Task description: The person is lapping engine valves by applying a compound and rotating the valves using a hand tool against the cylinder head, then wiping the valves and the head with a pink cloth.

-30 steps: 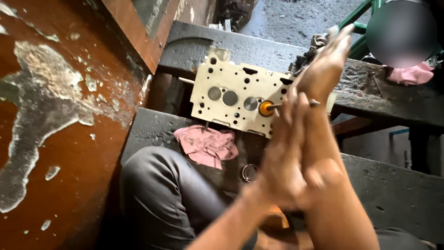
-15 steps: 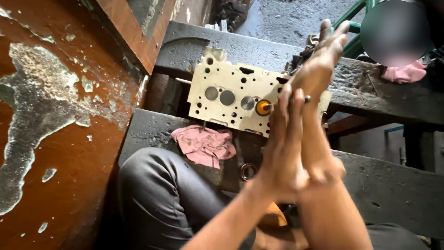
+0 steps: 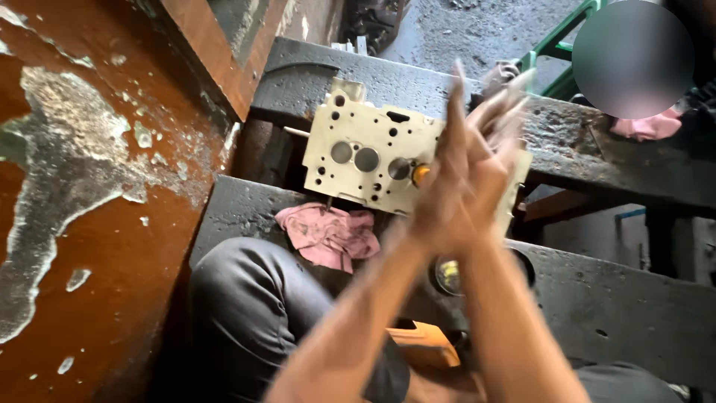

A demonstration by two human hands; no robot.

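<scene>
Right now the left hand point(image 3: 447, 186) and the right hand point(image 3: 496, 168) are pressed together palm to palm, fingers pointing up and away, both blurred; whether a thin stem runs between the palms cannot be told, though an orange knob point(image 3: 421, 175) shows just left of the hands, at the face of the block. That pale metal engine block point(image 3: 358, 160) stands upright behind the hands, its flat face turned toward the camera, with 3 round holes in a row and many smaller holes around them; its right end is hidden by the hands. It rests between 2 dark, grimy steel beams: the far beam point(image 3: 403, 75) runs behind it, and the near beam point(image 3: 619, 306) runs below it. Just under the block, on the near beam's left part, lies a crumpled pink rag point(image 3: 328, 235). Nearer still is the person's knee in dark grey trousers point(image 3: 253, 313). A rust-brown, flaking wall point(image 3: 82, 224) fills the left side. Another pink cloth point(image 3: 652, 127) lies on the far beam at right.
</scene>
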